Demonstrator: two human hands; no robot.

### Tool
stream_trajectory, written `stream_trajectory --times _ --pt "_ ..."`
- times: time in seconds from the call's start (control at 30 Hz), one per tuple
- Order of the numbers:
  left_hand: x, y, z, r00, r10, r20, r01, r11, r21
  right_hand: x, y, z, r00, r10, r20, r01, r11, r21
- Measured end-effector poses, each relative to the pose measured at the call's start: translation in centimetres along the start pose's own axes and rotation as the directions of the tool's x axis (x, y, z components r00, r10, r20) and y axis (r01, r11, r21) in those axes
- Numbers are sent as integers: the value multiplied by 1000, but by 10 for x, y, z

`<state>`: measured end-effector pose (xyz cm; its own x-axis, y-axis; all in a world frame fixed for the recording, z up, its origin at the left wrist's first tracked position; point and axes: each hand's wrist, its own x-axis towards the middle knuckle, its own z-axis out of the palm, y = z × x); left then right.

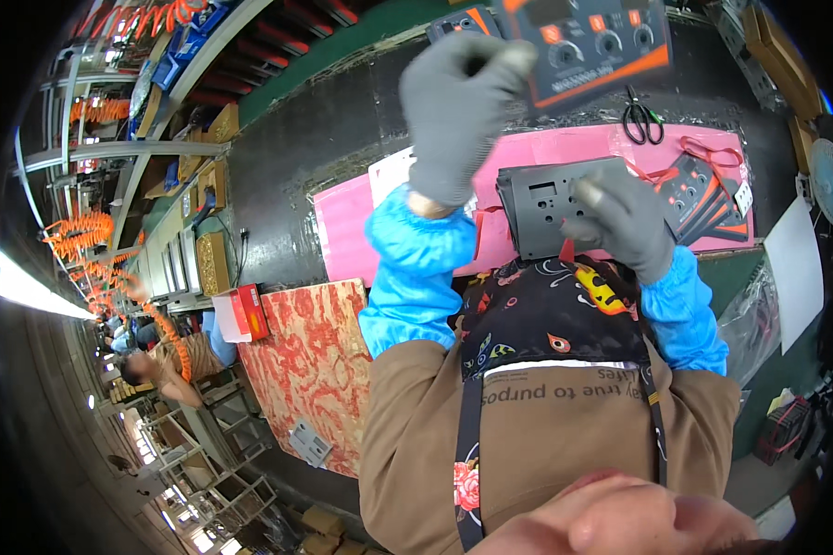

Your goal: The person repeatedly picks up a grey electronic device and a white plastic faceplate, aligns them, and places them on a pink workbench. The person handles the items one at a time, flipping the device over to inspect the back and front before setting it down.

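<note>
Left hand [461, 111] grips the orange-edged control panel [588, 46] above the pink mat [537, 153], right hand [625, 222] grips the grey faceplate [551, 203]; judged step: pairing the parts, alignment needed next.

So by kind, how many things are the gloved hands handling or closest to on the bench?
Dark control panels with orange trim: 2, one under the left hand at, one on the mat
Dark grey panel in the right hand: 1
Scissors: 1
Pink mat: 1
Total: 5

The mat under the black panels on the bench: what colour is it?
Pink mat, clearest in the head view.
</note>
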<state>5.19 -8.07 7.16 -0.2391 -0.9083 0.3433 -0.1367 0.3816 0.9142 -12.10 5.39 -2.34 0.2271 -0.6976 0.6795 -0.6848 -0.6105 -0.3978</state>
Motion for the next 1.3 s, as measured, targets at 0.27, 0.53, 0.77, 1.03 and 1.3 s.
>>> stream_trajectory --times 0.27,0.53,0.77,1.03,1.3 --pt "-12 10 -14 996 -89 -32 87 995 -51 -76 -21 -2 799 2 601 172 958 -231" --pt "-33 20 -11 957 -177 229 210 969 -129 -174 -18 -14 465 622 630 -182 763 -620" --pt "-48 12 -4 823 -321 468 452 870 -198 -123 -4 -93 503 854 -135 -851 516 96" --pt "-69 -25 -8 780 -473 410 534 845 -39 -61 -2 -88 302 946 120 -692 131 709" --pt "-141 -92 -15 688 -701 187 693 711 118 -98 28 -47 555 790 259 -826 560 63"
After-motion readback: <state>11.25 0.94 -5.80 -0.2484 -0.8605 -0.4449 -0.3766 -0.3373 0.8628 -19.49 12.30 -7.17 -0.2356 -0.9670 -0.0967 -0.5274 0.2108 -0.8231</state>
